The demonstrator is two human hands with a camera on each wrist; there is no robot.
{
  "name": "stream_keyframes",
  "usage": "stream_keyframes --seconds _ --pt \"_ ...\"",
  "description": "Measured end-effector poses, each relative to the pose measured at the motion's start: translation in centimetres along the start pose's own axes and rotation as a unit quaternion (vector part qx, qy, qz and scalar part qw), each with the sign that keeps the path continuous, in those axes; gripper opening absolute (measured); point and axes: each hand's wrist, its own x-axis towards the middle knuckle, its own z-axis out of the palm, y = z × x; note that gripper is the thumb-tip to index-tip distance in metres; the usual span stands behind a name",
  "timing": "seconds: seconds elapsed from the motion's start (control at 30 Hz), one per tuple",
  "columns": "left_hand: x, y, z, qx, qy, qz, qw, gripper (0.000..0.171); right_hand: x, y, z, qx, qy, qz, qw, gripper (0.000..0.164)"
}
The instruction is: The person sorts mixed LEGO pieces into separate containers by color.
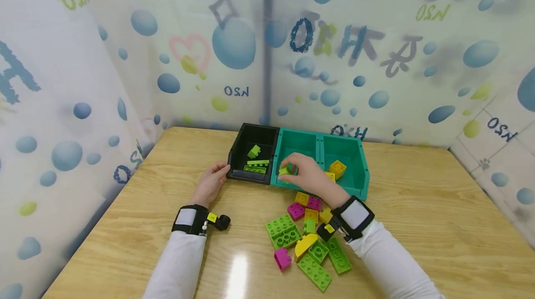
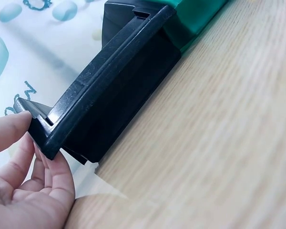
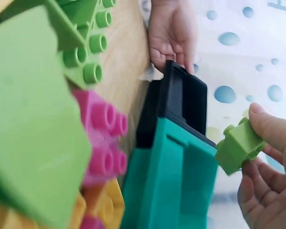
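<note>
My right hand (image 1: 309, 176) pinches a small green building brick (image 3: 240, 145) between thumb and fingers, above the middle teal bin (image 1: 298, 137). At the front left corner of the black bin (image 2: 119, 86), my left hand (image 2: 35, 183) grips the rim, thumb on top and fingers below. Inside that bin lie several green bricks (image 1: 253, 151). The right teal bin (image 1: 355, 159) holds yellow bricks (image 1: 337, 168). My right hand partly hides the middle bin's contents.
In front of the joined bins, a loose pile on the wooden table (image 1: 138, 224) has green bricks (image 1: 314, 272), pink bricks (image 1: 282, 259) and yellow bricks (image 1: 306, 246). A patterned curtain (image 1: 200, 85) hangs behind the table.
</note>
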Motion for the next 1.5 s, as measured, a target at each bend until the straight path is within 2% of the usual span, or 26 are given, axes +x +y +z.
stream_keyframes --seconds 0.17,0.27,0.37,0.47,0.6,0.77,0.93,1.03,1.1,1.27,1.5 --pt "0.0 0.1 -0.1 0.001 0.007 -0.002 1.0 0.006 1.7 -0.6 2.0 0.046 -0.003 -0.002 0.999 0.028" --pt "0.0 0.1 -0.1 0.0 0.009 -0.005 1.0 0.006 2.5 -0.9 2.8 0.052 -0.006 -0.005 0.999 0.03" --pt "0.0 0.1 -0.1 0.005 0.007 -0.004 1.0 0.005 3.2 -1.2 3.2 0.017 -0.012 -0.016 1.0 0.031" --pt "0.0 0.0 0.0 0.001 0.004 0.001 1.0 0.005 3.9 -1.2 3.4 -0.049 -0.009 -0.031 0.998 0.029" --pt "0.0 0.0 0.0 -0.015 0.0 0.005 0.9999 0.009 4.7 -1.1 3.5 -0.136 0.001 -0.044 0.99 0.026" --pt "-0.1 0.1 0.1 -0.02 -0.002 0.001 0.9998 0.01 5.1 -1.0 3.6 -0.211 -0.01 -0.051 0.976 0.02" --pt "-0.1 0.2 0.1 -0.021 -0.002 -0.004 0.9998 0.008 5.1 -1.0 3.9 -0.249 -0.024 -0.071 0.966 0.013" --pt "-0.1 0.2 0.1 -0.021 -0.003 -0.003 0.9998 0.01 4.9 -1.0 4.2 -0.255 -0.026 -0.085 0.963 0.004" --pt "-0.1 0.2 0.1 -0.017 -0.003 -0.002 0.9998 0.008 4.7 -1.0 4.3 -0.255 -0.03 -0.089 0.962 0.005" --pt "-0.1 0.2 0.1 -0.011 -0.001 -0.001 0.9999 0.004 4.4 -1.3 4.1 -0.26 -0.073 -0.067 0.96 0.01" --pt "-0.1 0.2 0.0 0.007 -0.004 0.004 1.0 0.007 4.2 -1.5 3.7 -0.256 -0.166 -0.049 0.951 0.039"
